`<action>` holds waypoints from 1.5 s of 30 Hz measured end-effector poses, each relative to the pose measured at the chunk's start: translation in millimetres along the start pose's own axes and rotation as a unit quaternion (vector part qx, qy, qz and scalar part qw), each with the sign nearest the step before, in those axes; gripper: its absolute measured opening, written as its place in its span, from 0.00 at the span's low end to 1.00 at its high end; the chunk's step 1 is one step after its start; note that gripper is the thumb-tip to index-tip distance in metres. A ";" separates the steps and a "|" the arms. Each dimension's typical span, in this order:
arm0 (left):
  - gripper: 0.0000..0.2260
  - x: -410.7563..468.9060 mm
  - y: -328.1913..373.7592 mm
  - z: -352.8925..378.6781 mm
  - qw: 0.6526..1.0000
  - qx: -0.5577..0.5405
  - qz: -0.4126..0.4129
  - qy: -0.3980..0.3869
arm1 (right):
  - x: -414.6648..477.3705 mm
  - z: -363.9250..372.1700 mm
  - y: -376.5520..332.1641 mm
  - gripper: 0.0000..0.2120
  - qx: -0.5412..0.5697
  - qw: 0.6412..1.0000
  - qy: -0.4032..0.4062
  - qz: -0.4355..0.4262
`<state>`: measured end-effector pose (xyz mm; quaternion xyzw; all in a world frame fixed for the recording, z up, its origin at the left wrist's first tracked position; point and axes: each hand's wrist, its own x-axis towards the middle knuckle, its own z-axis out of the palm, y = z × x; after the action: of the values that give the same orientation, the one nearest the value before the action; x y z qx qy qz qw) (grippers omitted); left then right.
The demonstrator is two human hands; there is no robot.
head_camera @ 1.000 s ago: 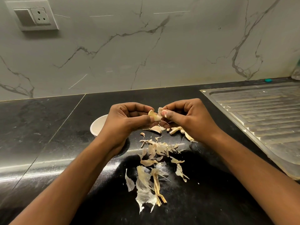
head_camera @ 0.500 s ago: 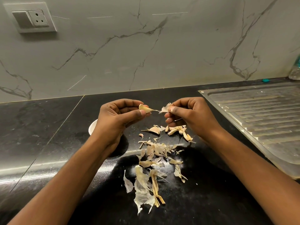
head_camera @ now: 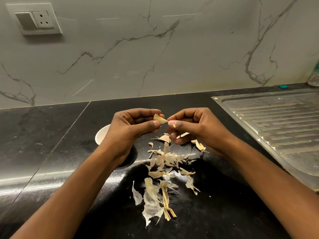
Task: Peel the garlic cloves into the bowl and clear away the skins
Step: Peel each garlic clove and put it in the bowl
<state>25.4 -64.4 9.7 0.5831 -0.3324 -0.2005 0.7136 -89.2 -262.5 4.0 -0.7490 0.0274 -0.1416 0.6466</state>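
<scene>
My left hand (head_camera: 131, 125) pinches a pale garlic clove (head_camera: 159, 119) between thumb and fingers, held above the black counter. My right hand (head_camera: 195, 125) is just right of it, thumb and forefinger pinched at the clove's pointed tip, where a bit of skin shows. A small white bowl (head_camera: 101, 135) stands on the counter behind my left hand, mostly hidden by it. Loose garlic skins (head_camera: 165, 163) lie scattered on the counter below both hands, with a few unpeeled pieces (head_camera: 198, 144) under my right hand.
A steel sink drainboard (head_camera: 276, 125) fills the right side. The marble wall with a switch socket (head_camera: 34, 20) rises behind. A small teal cap (head_camera: 283, 86) and a bottle (head_camera: 315, 76) stand at the far right back.
My hands pulled apart with a strip of skin, then came back together; my right fingers are at the clove's tip again. A skin piece has dropped below.
</scene>
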 end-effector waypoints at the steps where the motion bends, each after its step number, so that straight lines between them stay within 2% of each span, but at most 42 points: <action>1: 0.18 -0.3 -0.2 0.2 1.000 0.003 -0.002 -0.001 | 0.1 0.7 0.6 0.09 -0.004 1.000 0.005 -0.003; 7: 0.17 -2.2 -1.9 1.8 1.000 0.023 -0.001 0.003 | -0.9 3.0 0.7 0.05 -0.035 0.999 0.016 -0.017; 12: 0.15 -3.1 -4.0 4.1 1.000 0.019 -0.008 0.000 | -1.5 8.1 2.7 0.04 -0.051 0.995 0.069 -0.049; 20: 0.09 -3.2 -2.7 10.4 0.983 -0.160 -0.086 0.009 | -2.0 18.7 2.3 0.06 0.062 0.991 0.101 -0.056; 29: 0.10 -0.7 -6.2 9.4 0.971 -0.214 -0.109 0.004 | -0.9 21.1 2.1 0.08 0.156 0.984 0.085 -0.013; 33: 0.11 -0.4 -6.4 9.5 0.975 -0.199 -0.094 0.008 | -0.2 17.3 1.1 0.06 0.122 0.988 0.087 -0.021; 37: 0.19 0.9 -6.4 10.2 0.978 -0.189 -0.083 0.021 | 0.0 17.5 2.4 0.05 0.129 0.989 0.078 -0.010; 41: 0.15 0.5 -5.8 9.1 0.979 -0.190 -0.073 0.035 | -1.6 19.3 4.9 0.05 0.106 0.994 0.027 0.008; 45: 0.14 -0.4 -8.0 7.0 0.990 -0.127 -0.054 0.023 | -3.0 16.1 5.2 0.05 -0.002 0.999 0.030 -0.028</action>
<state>21.0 -70.9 2.5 0.5090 -0.2555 -0.2657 0.7778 -87.4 -247.2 -3.5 -0.7463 0.0263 -0.1818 0.6398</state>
